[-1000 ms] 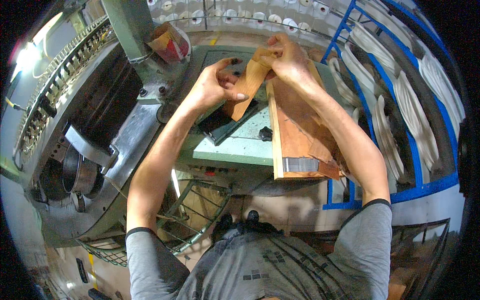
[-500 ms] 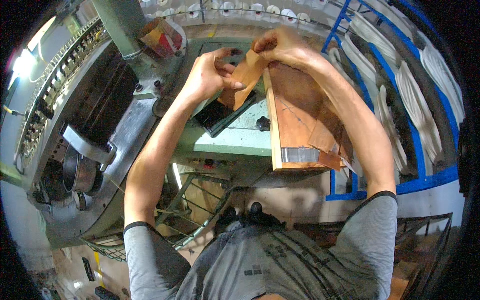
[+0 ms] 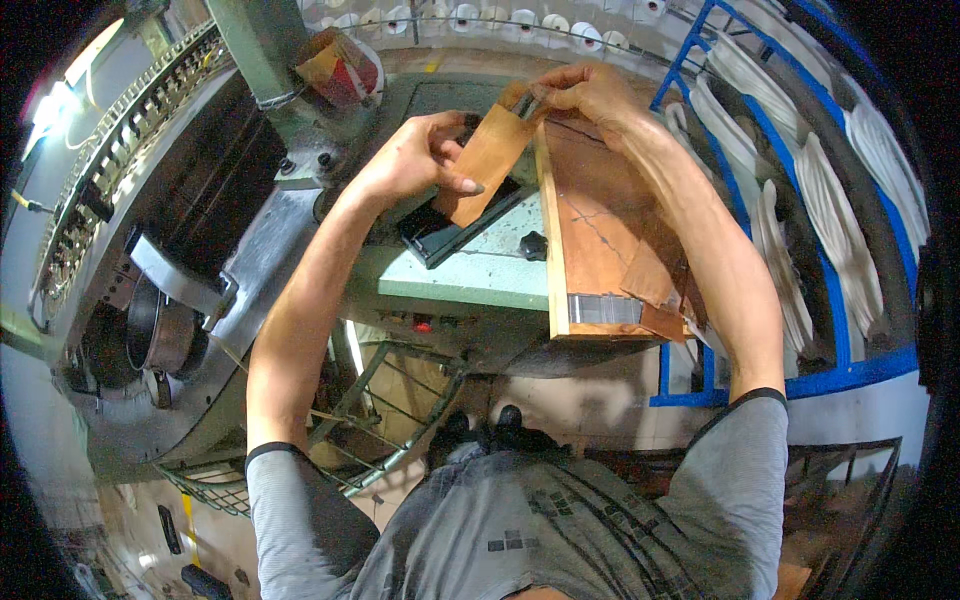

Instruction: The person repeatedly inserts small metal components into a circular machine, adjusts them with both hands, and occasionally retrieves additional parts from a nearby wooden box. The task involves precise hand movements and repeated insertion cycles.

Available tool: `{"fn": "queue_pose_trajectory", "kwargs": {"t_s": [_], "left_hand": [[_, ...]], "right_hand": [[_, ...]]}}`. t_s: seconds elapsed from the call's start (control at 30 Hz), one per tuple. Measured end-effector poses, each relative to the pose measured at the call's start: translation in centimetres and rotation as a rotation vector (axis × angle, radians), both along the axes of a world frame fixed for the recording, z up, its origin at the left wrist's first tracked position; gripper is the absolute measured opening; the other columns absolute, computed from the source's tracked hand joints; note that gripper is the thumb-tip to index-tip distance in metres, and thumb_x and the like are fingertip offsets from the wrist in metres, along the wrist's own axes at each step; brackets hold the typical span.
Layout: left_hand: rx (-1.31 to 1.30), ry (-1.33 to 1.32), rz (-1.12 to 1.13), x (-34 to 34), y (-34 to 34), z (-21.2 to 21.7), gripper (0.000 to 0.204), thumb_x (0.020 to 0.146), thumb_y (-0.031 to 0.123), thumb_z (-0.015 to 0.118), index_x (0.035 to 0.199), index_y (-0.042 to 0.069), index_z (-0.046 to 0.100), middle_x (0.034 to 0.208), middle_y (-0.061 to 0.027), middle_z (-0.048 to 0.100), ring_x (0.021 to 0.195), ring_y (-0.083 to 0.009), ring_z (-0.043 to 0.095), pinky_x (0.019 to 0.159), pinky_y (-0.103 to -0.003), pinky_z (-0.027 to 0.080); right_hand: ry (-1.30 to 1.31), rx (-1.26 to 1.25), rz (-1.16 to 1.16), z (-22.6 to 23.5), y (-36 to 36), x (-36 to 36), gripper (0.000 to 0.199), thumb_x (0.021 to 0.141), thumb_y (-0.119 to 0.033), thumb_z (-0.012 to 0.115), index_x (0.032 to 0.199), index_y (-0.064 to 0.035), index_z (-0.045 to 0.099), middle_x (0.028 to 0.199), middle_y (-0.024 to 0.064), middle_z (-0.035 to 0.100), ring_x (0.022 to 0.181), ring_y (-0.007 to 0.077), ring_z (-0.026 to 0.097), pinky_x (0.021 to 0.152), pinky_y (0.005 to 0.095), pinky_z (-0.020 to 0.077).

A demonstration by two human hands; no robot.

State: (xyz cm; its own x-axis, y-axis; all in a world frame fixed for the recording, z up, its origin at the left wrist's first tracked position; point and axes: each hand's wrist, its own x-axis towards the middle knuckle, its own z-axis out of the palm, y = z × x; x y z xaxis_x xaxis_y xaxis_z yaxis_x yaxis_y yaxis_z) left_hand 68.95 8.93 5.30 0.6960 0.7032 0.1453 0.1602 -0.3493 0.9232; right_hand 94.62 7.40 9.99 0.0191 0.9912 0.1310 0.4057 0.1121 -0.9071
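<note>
My left hand (image 3: pixel 412 158) grips a flat brown paper packet (image 3: pixel 486 165), thumb on its front face and fingers behind. The packet tilts, its upper end toward the right. At that upper end, my right hand (image 3: pixel 596 100) pinches a small grey, metallic-looking bundle (image 3: pixel 524 106) that shows at the packet's mouth; its exact kind is too small to tell. Beneath the packet lies a black shallow case (image 3: pixel 430 243) on the pale green machine top (image 3: pixel 450 278). Under my right forearm sits a wooden tray (image 3: pixel 553 262) holding a silver strip of thin pieces (image 3: pixel 604 309) and torn brown paper (image 3: pixel 655 275).
A black knob (image 3: pixel 533 246) stands between case and tray. Left is a large machine with a metal bed (image 3: pixel 262 250) and a green post (image 3: pixel 258 50). A bucket (image 3: pixel 350 78) stands behind. At right, a blue rack (image 3: pixel 835 310) carries white fabric. Thread cones (image 3: pixel 525 20) line the back.
The packet now shows more of its broad face. A grey bundle has come into sight between my right fingers and the packet's upper end.
</note>
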Motion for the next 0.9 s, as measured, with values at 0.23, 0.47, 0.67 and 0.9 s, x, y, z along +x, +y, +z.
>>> {"fn": "queue_pose_trajectory", "kwargs": {"t_s": [0.23,0.47,0.67,0.9], "left_hand": [[-0.012,0.009,-0.005,0.1,0.3,0.1,0.072,0.063,0.001,0.086,0.126,-0.005,0.052,0.089,-0.0073,0.071,0.079,-0.0128,0.064,0.072,-0.029,0.053],[0.026,0.087,-0.031,0.1,0.2,0.3,0.070,0.062,0.003,0.088,0.124,-0.004,0.055,0.085,-0.0042,0.069,0.079,-0.0099,0.062,0.074,-0.028,0.051],[0.031,0.111,-0.089,0.1,0.6,0.6,0.087,0.062,0.003,0.088,0.134,-0.014,0.042,0.091,-0.0114,0.072,0.082,-0.0122,0.066,0.075,-0.027,0.052],[-0.180,-0.148,0.052,2.4,0.3,0.0,0.098,0.066,0.003,0.085,0.144,-0.011,0.029,0.114,-0.0207,0.066,0.097,-0.0236,0.066,0.087,-0.033,0.052]], "right_hand": [[0.115,-0.019,-0.008,-0.5,-0.7,0.1,0.024,0.086,-0.012,0.073,0.107,-0.0002,0.069,0.094,0.0084,0.070,0.080,0.0133,0.067,0.072,0.0261,0.0566],[0.129,-0.063,-0.025,-0.2,-1.0,-0.2,0.025,0.085,-0.013,0.074,0.105,-0.0004,0.070,0.092,0.0074,0.070,0.078,0.0122,0.066,0.070,0.0250,0.0549],[0.378,-0.018,0.023,-0.4,0.0,0.5,0.021,0.086,-0.010,0.071,0.105,0.0010,0.069,0.095,0.0084,0.070,0.078,0.0146,0.067,0.071,0.0259,0.0561],[0.371,0.010,-0.016,-0.4,-0.5,-0.6,0.021,0.087,-0.010,0.071,0.104,0.0023,0.069,0.094,0.0089,0.069,0.078,0.0162,0.067,0.074,0.0280,0.0578]]}}
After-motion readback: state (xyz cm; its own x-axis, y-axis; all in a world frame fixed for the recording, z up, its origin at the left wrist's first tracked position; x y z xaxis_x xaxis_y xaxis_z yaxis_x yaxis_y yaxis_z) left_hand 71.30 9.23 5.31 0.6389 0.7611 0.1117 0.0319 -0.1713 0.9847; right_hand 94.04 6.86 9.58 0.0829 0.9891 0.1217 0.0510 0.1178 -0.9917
